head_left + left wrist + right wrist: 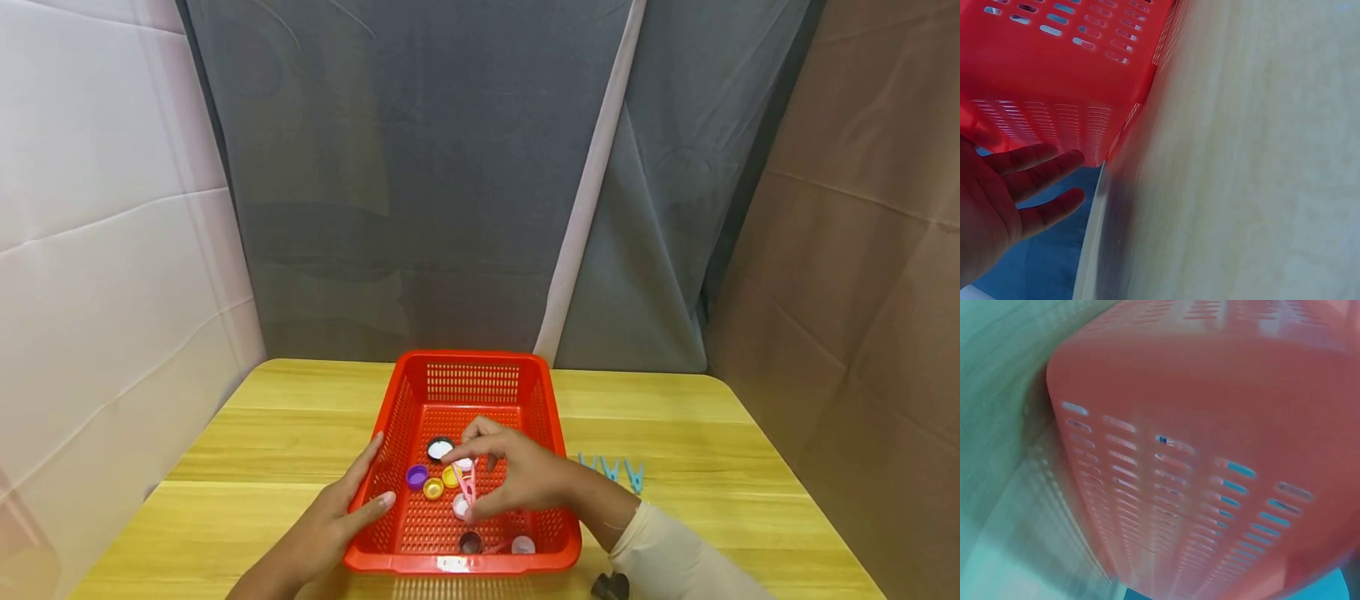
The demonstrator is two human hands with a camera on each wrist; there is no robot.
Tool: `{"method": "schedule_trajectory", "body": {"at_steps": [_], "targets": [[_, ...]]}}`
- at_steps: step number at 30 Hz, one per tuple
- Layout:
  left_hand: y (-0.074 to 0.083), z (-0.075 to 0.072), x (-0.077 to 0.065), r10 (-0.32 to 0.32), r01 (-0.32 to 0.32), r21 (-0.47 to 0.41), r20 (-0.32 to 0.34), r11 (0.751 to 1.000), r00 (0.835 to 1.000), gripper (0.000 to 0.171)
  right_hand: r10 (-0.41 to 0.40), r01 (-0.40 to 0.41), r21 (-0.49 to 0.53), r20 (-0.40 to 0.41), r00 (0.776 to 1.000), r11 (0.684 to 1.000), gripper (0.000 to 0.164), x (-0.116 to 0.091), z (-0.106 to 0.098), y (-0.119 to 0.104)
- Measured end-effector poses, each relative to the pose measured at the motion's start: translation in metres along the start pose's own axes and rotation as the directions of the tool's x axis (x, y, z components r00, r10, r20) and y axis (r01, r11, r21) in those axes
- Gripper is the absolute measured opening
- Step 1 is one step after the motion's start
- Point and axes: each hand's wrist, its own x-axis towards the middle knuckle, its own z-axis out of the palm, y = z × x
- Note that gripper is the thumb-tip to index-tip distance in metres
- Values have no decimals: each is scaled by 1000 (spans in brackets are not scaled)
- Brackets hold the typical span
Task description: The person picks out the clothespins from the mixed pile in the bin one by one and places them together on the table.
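Head view: the left hand (pixel 333 517) rests across the left rim of the red perforated basket (pixel 528 563), fingers straight outside. Over the basket's floor, the right hand (pixel 525 468) pinches a pink clothespin (pixel 468 483), probably light, stiff and smooth, best squeezed at its handle ends. Small caps (pixel 432 489) lie inside the basket.

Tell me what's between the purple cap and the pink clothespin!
In the head view, a gold cap and a yellow cap show between the purple cap and the pink clothespin.
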Motion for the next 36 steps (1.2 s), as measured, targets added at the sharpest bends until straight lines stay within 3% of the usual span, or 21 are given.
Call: {"method": "schedule_trajectory", "body": {"at_steps": [7,14,24,36], "targets": [[1,1,0,-15,15,-18,4,1000,1000,91,27,-28,-46,-15,1000,999,64,-9,-5,-1],[1,1,0,-21,21,-8,-5,1000,1000,91,37,-38,-28,-42,998,999,63,-20,-7,-3],[0,1,0,-15,16,-55,11,998,1000,92,-58,58,4,-118,991,998,62,-43,-16,1],[-1,1,0,-19,20,-38,7,999,1000,91,-74,68,-37,-217,973,997,55,-82,-33,12]]}}
